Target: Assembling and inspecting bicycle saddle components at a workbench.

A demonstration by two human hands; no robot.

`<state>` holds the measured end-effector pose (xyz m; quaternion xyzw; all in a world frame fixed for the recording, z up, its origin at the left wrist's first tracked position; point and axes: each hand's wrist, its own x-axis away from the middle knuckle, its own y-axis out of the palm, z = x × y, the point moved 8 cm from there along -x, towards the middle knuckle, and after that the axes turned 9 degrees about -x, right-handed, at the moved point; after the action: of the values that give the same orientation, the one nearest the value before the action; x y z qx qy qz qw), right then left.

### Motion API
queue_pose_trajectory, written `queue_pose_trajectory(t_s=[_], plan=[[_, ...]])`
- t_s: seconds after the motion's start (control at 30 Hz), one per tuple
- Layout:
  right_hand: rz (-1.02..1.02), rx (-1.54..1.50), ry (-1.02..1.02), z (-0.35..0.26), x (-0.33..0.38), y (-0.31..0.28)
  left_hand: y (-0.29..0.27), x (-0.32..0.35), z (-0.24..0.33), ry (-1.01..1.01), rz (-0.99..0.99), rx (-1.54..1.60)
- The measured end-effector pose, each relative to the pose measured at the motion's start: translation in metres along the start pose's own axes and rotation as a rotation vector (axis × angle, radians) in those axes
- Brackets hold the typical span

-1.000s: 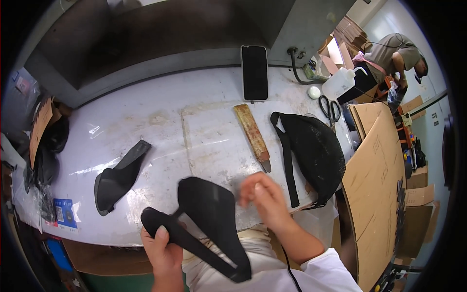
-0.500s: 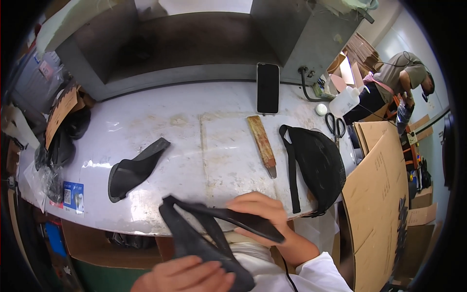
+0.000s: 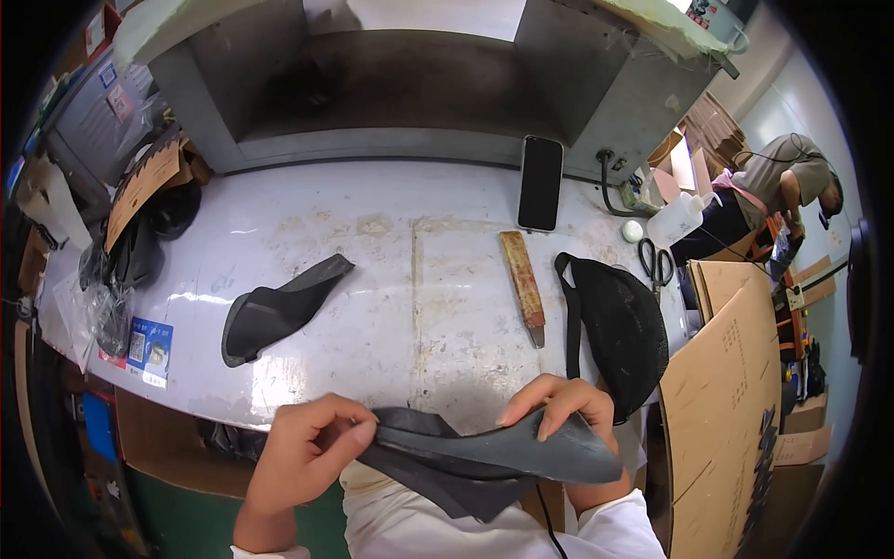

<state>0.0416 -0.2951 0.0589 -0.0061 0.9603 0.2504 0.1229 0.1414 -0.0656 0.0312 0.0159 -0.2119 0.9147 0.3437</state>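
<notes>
Both hands hold a dark grey, layered piece of leather-like sheet material point(image 3: 456, 452) at the near table edge. My left hand point(image 3: 312, 452) pinches its left end between thumb and fingers. Bent over the right part, the fingers of my right hand point(image 3: 568, 410) grip a smooth curved section; the thumb is hidden. A similar dark, curved piece point(image 3: 279, 312) lies on the white table point(image 3: 363, 279), beyond my left hand. Past my right hand lie a worn, rust-coloured flat tool point(image 3: 523, 289) with a tapered tip and a black pouch-like thing point(image 3: 615, 326) with a strap.
A grey metal housing point(image 3: 372, 140) stands along the back, with a phone point(image 3: 540, 184) leaning there. Black scissors point(image 3: 656, 270) and a white bottle point(image 3: 672, 222) are at the right. Cardboard point(image 3: 736, 373) borders the right side. Another person point(image 3: 792, 177) bends over farther off.
My left hand has risen from the lower edge to the piece's left end. The piece, earlier spread apart in a loop, is now brought together and stretched sideways between both hands.
</notes>
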Motion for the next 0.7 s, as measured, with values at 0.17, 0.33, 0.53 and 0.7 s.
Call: queue_pose_trajectory(t_s=[0.17, 0.33, 0.53, 0.7], plan=[[0.223, -0.165, 0.04, -0.004, 0.008, 0.007, 0.031, 0.01, -0.032, -0.159, -0.326, 0.529], [0.156, 0.11, -0.05, 0.03, 0.012, -0.016, 0.071, 0.014, -0.037, -0.274, -0.448, 0.963], [0.066, 0.405, -0.428, 0.04, 0.028, 0.011, 0.098, 0.013, -0.039, -0.298, -0.413, 1.16], [-0.271, 0.707, -0.524, 0.057, 0.071, -0.001, 0.089, 0.007, -0.042, -0.292, -0.27, 1.307]])
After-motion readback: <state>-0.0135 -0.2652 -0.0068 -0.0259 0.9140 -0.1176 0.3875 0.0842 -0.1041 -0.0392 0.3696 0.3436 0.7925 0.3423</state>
